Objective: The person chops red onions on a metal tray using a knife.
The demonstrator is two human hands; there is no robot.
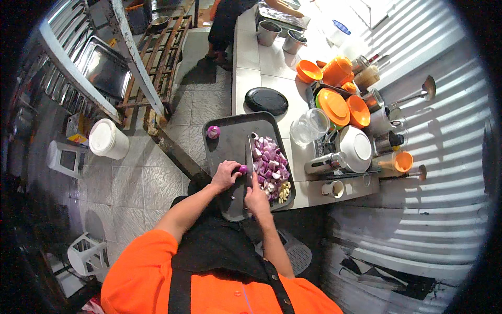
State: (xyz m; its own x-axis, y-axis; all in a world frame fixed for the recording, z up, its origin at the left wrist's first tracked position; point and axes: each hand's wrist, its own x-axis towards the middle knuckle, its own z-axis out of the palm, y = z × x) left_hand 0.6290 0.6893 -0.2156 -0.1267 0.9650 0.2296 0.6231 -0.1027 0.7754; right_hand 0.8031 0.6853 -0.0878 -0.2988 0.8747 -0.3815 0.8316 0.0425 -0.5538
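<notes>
A dark rectangular tray (231, 145) lies before me, partly on the tiled counter. My left hand (226, 175) holds a piece of red onion (242, 169) against it with the fingertips. Around the handle of a kitchen knife (250, 155) my right hand (257, 199) is closed, the blade pointing away from me just right of that piece. Chopped red onion (270, 163) is heaped along the tray's right side. Garlic cloves (284, 192) sit at the near right corner of the heap. One peeled red onion (213, 132) rests in the far left corner.
Right of the tray stand a clear plastic jar (310, 127), a steel canister (325, 163), a white bowl (353, 149) and orange bowls (333, 108). A black oval lid (266, 101) lies beyond it. Another person (225, 27) stands farther along the counter (247, 55). A white bucket (108, 139) is at left.
</notes>
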